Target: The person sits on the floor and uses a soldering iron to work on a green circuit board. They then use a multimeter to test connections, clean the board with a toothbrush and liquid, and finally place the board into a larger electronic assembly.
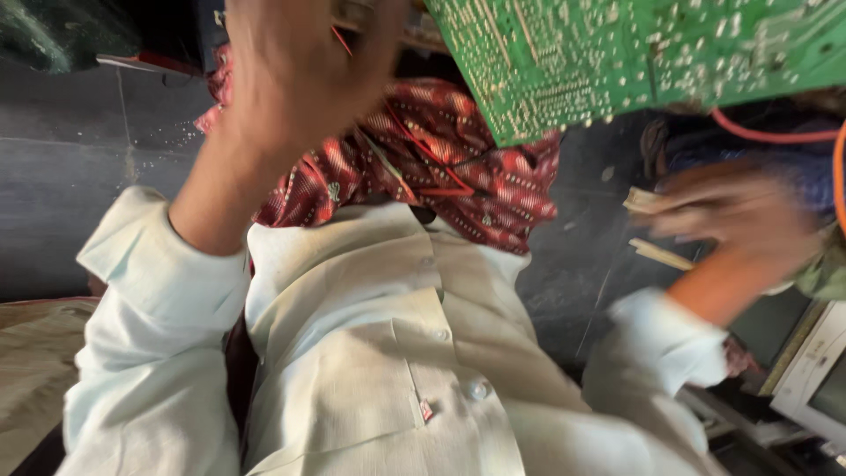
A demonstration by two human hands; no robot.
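Green circuit board (634, 53) sits up top between the hands. Left hand (300, 70) grips its edge area, though blur hides exactly how. Right hand (736, 207) looks curled around something pale. I'd steady the board by its edges.

The person wears a pale cream, loosely woven button-front shirt (388, 370) with long sleeves. Small round pearly buttons (477, 389) run down its front placket, and a tiny red tag (426, 410) sits on the chest pocket edge at about 6 o'clock. Both cuffs are rolled into thick folds: the left sleeve cuff (167, 264) toward 9 o'clock, the right sleeve cuff (674, 339) toward 4 o'clock. A dark red patterned cloth with small pale motifs (458, 167) drapes around the neck.
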